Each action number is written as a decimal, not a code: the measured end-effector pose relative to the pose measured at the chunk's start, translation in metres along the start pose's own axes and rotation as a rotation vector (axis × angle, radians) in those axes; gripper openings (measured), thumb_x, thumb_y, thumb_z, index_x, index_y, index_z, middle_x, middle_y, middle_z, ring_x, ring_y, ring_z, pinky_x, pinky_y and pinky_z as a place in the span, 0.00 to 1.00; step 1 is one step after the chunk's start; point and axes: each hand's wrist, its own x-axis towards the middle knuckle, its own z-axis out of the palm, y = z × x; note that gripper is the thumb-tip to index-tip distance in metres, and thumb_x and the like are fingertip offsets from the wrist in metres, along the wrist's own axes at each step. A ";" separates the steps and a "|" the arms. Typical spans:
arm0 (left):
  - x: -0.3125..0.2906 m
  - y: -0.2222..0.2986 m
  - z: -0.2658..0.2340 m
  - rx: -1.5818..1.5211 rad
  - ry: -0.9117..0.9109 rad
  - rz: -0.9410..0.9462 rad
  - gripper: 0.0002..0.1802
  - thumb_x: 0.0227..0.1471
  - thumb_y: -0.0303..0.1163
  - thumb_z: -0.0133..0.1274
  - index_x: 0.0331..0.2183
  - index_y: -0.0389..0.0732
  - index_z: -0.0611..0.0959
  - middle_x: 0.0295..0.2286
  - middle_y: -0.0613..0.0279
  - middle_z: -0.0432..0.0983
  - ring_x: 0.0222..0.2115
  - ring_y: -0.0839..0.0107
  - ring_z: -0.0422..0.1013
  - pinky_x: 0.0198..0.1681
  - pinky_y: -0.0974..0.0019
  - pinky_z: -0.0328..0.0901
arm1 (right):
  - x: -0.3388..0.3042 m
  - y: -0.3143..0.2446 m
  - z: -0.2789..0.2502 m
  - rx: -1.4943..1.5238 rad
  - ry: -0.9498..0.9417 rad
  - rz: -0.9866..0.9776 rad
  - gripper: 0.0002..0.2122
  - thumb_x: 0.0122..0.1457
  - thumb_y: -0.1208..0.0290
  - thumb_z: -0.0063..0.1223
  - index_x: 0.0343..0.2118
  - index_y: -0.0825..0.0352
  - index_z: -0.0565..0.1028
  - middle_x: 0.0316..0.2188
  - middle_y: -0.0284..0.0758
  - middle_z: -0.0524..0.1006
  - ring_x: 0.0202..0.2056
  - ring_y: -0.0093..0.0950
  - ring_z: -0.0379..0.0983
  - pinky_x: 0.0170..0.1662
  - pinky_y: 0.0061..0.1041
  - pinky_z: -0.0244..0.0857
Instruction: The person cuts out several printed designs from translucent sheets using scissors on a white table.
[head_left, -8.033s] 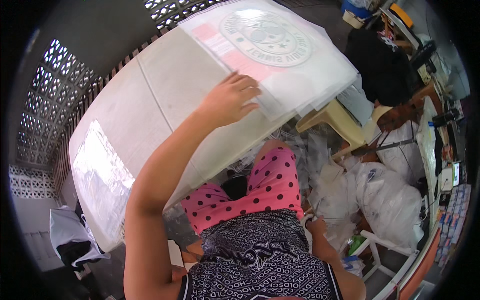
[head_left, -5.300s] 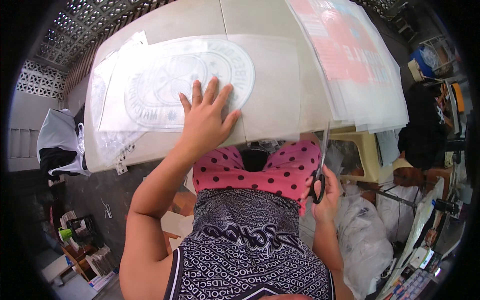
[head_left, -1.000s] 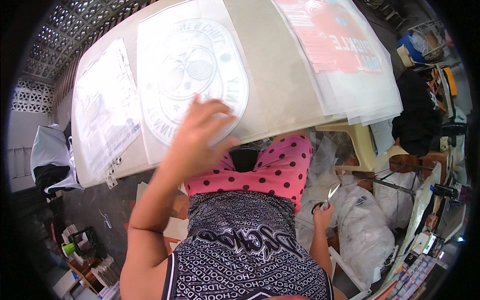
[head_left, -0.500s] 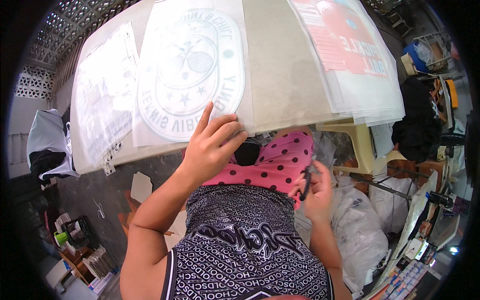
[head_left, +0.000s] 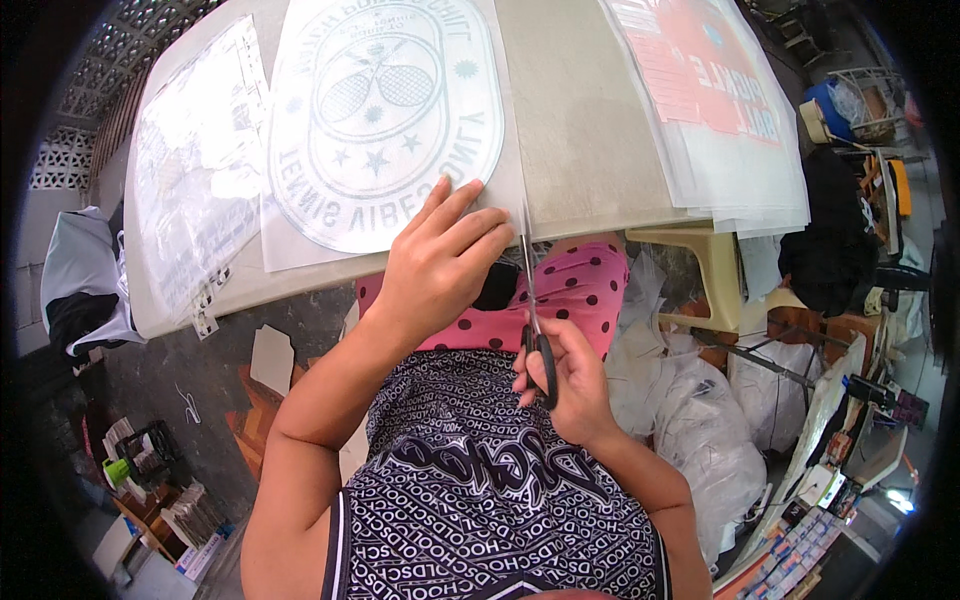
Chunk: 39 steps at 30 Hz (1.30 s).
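Observation:
My left hand (head_left: 440, 262) lies with outstretched fingers on the near right corner of a translucent film sheet (head_left: 250, 235) on the table; its thumb is hidden. The sheet bears a pale rounded print (head_left: 375, 130) with crossed rackets and stars. My right hand (head_left: 575, 385) grips black-handled scissors (head_left: 541, 365), fingers through the loops. The blades point away from me and reach the sheet's right edge, just right of my left fingertips. Whether the tips are cutting the film is too small to tell.
The pale table (head_left: 590, 130) has its near edge over my lap. A sheet with dark prints (head_left: 200, 170) lies at the left, and a stack of film sheets with red prints (head_left: 715, 120) at the right. Beyond my right arm stand a cream plastic stool (head_left: 725, 285) and clear plastic bags (head_left: 700, 440).
My right hand has brought the scissors up and left from beside my lap to the sheet's right edge. My left hand has shifted slightly right, and the view has moved a little.

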 end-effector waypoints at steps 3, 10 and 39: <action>0.000 0.001 0.000 0.004 -0.011 0.004 0.11 0.42 0.25 0.56 0.33 0.40 0.85 0.37 0.62 0.81 0.47 0.53 0.76 0.55 0.44 0.68 | 0.007 -0.003 0.007 -0.022 0.054 -0.016 0.19 0.67 0.79 0.47 0.60 0.70 0.63 0.30 0.30 0.74 0.27 0.16 0.71 0.27 0.16 0.67; 0.002 0.005 -0.005 -0.014 -0.040 -0.031 0.11 0.43 0.22 0.60 0.33 0.42 0.86 0.37 0.63 0.82 0.48 0.55 0.77 0.57 0.45 0.67 | 0.007 -0.009 0.012 -0.024 0.092 -0.008 0.19 0.66 0.78 0.49 0.59 0.72 0.66 0.29 0.28 0.75 0.25 0.14 0.71 0.27 0.14 0.66; 0.002 0.033 -0.030 -0.126 0.036 -0.033 0.12 0.40 0.21 0.61 0.33 0.38 0.85 0.35 0.58 0.83 0.44 0.55 0.79 0.54 0.46 0.70 | 0.052 -0.025 0.011 -0.017 0.169 -0.120 0.11 0.68 0.76 0.48 0.50 0.75 0.70 0.31 0.32 0.78 0.31 0.14 0.71 0.33 0.16 0.67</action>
